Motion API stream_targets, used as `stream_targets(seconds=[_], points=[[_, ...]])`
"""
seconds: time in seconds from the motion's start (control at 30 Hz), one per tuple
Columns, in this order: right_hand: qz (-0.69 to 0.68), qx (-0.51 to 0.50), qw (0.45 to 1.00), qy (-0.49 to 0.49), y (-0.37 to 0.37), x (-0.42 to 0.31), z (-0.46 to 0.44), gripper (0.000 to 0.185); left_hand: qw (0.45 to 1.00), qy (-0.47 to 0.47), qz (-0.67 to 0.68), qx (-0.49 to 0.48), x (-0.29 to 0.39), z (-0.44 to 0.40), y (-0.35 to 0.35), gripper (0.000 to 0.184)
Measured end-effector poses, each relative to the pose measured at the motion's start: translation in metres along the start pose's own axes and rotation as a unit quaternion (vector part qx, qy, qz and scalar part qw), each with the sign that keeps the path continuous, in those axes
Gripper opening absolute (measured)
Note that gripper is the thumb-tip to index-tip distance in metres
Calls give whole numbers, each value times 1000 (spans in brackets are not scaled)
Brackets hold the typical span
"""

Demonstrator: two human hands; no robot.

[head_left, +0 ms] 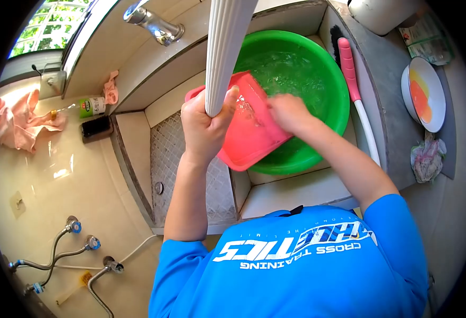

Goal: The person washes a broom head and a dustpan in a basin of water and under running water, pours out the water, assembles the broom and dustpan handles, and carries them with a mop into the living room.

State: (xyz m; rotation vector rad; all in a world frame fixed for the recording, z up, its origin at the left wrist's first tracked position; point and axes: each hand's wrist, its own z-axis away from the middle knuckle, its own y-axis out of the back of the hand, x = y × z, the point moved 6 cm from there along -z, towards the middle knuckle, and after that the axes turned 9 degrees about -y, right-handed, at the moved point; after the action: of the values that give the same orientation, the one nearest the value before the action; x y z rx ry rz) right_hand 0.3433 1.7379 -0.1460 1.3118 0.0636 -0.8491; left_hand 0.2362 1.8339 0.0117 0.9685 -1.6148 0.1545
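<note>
Head camera: your left hand [206, 124] grips the ribbed handle [225, 47] of the red dustpan [243, 143], over the green basin's [343, 100] left side. Your right hand [288, 112] is at the pan, blurred; grasp unconfirmed.

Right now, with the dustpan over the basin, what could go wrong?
The dustpan juts past the rim of the basin, so water may drip outside it. Only the left hand grips the white handle; if wet, it might slip. The brush beside the basin could be knocked by the right arm.
</note>
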Motion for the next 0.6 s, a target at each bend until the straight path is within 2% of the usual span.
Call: stream_targets(seconds=[0.07,0.13,0.17,0.23,0.27,0.33,0.37,0.43,0.47,0.53,0.6], points=[[-159,-65,982,76,5,-43,8,22,999,-10,33,-5,2,0,-3,35],[-370,-147,910,112,14,-84,17,26,999,13,44,5,6,-1,-6,33],[-369,-142,911,114,2,-97,15,26,999,8,43,5,4,0,-7,33],[-459,43,858,228,-10,-114,14,32,999,-5,53,7,-3,2,-9,30],[-460,49,856,230,-17,-114,17,32,999,-10,51,4,0,3,-9,30],[-553,-83,818,136,-29,-108,17,39,997,8,80,9,4,7,-11,28],[-550,-82,819,141,-27,-100,22,39,998,3,65,9,1,11,-13,30],[-527,-331,783,12,-33,-89,45,46,998,15,62,13,-2,12,-12,32],[-522,-331,786,11,-31,-80,49,46,998,29,59,16,-3,13,-13,34],[-344,-322,877,88,-23,-62,50,52,997,28,64,22,0,11,-12,35],[-196,-330,914,131,-7,-33,49,55,997,31,62,22,2,10,-11,36]])
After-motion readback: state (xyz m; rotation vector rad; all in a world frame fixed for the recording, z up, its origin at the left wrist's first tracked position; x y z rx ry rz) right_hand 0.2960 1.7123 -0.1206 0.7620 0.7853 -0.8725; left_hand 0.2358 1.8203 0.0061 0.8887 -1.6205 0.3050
